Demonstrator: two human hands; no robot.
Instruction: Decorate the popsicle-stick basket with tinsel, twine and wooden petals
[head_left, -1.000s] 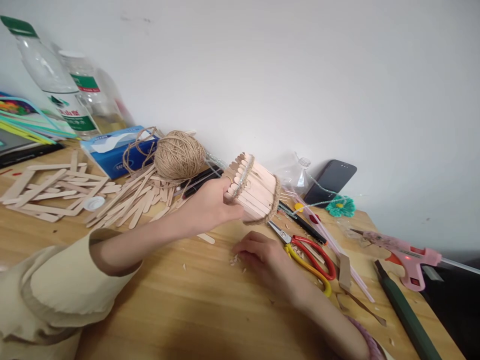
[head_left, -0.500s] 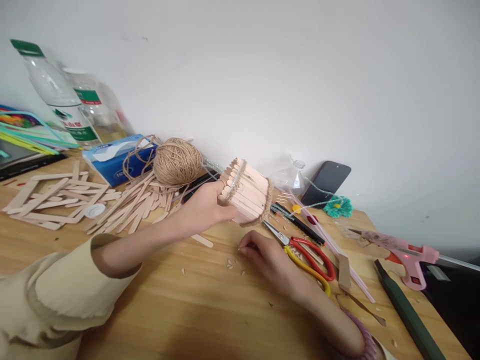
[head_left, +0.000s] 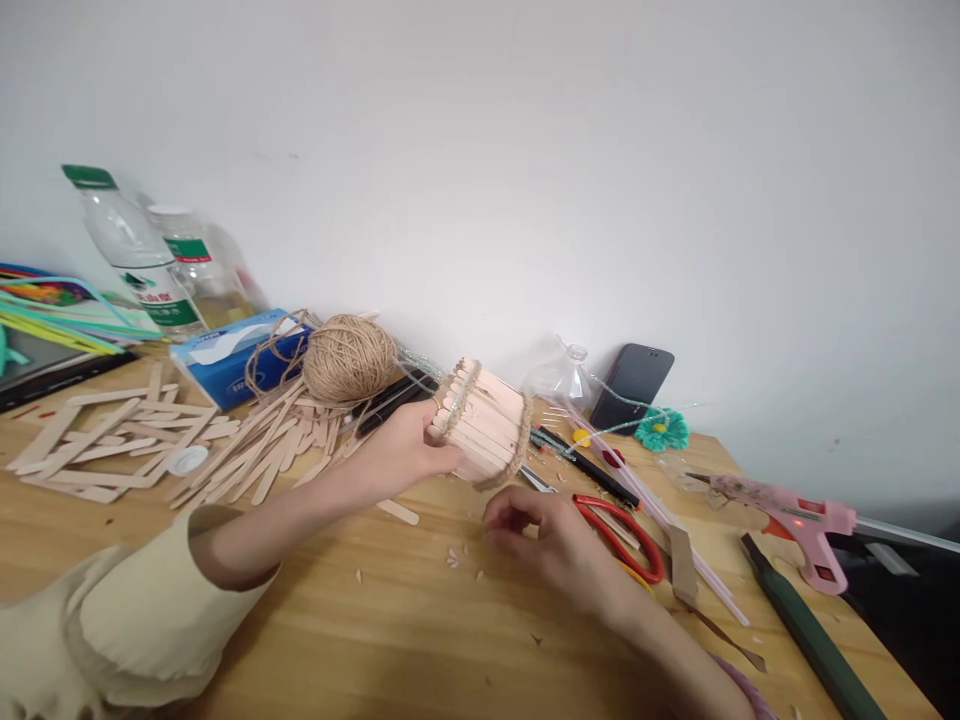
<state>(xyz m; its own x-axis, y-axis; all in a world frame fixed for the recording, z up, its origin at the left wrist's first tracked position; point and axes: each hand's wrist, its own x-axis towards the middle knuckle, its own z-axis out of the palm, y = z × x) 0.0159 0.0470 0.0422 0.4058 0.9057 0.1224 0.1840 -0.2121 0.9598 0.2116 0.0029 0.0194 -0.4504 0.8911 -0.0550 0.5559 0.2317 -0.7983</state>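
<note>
The wooden counter [head_left: 375, 640] leaves bare room on the near side of the fingers of the right hand [head_left: 551, 535], between the two forearms; its right edge slants off well to their right, and its near edge is cut off. By that right edge lies a pink glue gun [head_left: 795, 510], its glue stick jutting past the wood. Far left of the fingers of the left hand [head_left: 405, 440] stand a green-capped bottle [head_left: 142, 250] and, partly behind it, a jar [head_left: 206, 275] with yellowish liquid low inside. Nearer those left fingers come a blue tissue box [head_left: 229, 380] and a twine ball [head_left: 349, 355]. The left fingers grip a tilted stick cup [head_left: 484, 425], its inside hidden. Just on its near side, the right fingers are curled; I cannot tell whether their tips pinch anything. The right hand partly hides the scissors [head_left: 654, 553]. A white cap [head_left: 187, 460] lies well left of the left fingers.
</note>
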